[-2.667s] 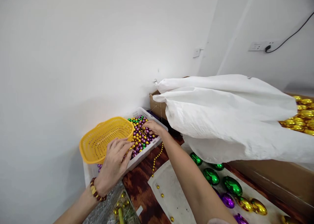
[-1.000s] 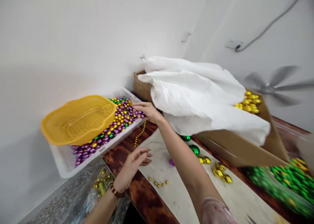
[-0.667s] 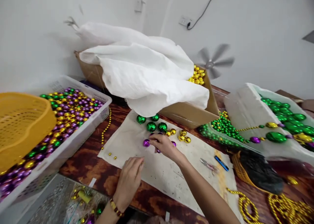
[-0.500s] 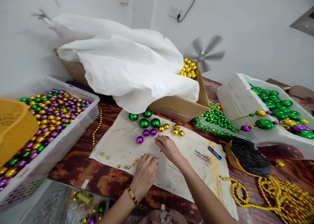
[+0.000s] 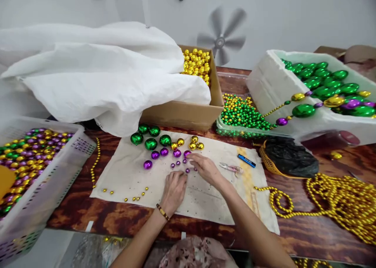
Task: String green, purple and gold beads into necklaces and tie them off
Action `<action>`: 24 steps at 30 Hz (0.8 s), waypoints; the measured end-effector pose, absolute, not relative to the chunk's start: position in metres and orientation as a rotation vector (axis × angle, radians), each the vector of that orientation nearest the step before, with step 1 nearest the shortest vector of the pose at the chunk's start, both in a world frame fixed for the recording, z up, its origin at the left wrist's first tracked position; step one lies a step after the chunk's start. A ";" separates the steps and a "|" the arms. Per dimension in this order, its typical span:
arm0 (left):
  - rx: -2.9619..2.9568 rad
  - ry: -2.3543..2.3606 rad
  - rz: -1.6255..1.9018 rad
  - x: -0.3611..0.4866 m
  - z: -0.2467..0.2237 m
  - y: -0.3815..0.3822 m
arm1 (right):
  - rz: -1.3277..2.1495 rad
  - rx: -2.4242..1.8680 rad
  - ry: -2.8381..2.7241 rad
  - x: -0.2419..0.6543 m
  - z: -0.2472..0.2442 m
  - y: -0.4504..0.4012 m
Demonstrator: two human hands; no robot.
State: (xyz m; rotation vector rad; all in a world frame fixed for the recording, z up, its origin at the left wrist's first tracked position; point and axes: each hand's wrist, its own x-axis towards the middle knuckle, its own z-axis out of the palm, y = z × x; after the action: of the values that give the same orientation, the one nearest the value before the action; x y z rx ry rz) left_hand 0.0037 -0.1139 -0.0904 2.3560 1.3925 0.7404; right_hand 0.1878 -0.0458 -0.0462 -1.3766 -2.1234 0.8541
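Note:
Several small purple beads [image 5: 178, 163] lie on the cream cloth [image 5: 117, 174] around my fingertips. My left hand [image 5: 174, 189] rests low over the cloth with its fingers curled, beside a small purple bead [image 5: 187, 170]; what its fingers hold, if anything, is hidden. My right hand [image 5: 205, 169] is over the cloth to the right, fingers partly spread, close to a larger purple ball [image 5: 187, 154]. Farther back sit large green balls [image 5: 150, 144], purple balls [image 5: 163, 152] and gold balls [image 5: 192, 146]. Small gold beads [image 5: 134, 198] lie at the front left.
Scissors [image 5: 231, 167] and a blue tool [image 5: 246, 160] lie right of my hands. Gold bead strings [image 5: 340, 205] spread farther right. A white basket [image 5: 73, 142] stands left, a cardboard box [image 5: 182, 113] behind, and a foam box [image 5: 261, 72] at back right.
The view has shifted right. Small purple beads now show between my hands, and the fingers of my right hand have spread a little.

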 end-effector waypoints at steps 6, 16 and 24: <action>2.305 1.400 0.868 -0.005 -0.086 -0.114 | 0.553 -1.495 -1.846 0.292 -0.009 -0.028; 2.481 1.287 1.028 0.010 -0.045 -0.075 | 0.092 -2.157 -1.864 0.420 0.069 0.077; 2.605 0.809 1.101 0.113 0.053 0.015 | 0.426 -2.452 -2.029 0.437 0.044 0.146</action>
State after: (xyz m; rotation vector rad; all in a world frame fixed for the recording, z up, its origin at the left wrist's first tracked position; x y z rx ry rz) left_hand 0.1130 0.0151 0.0535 2.6046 0.8085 1.1012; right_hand 0.4374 0.1462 0.0437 -2.4520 -2.0290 0.4261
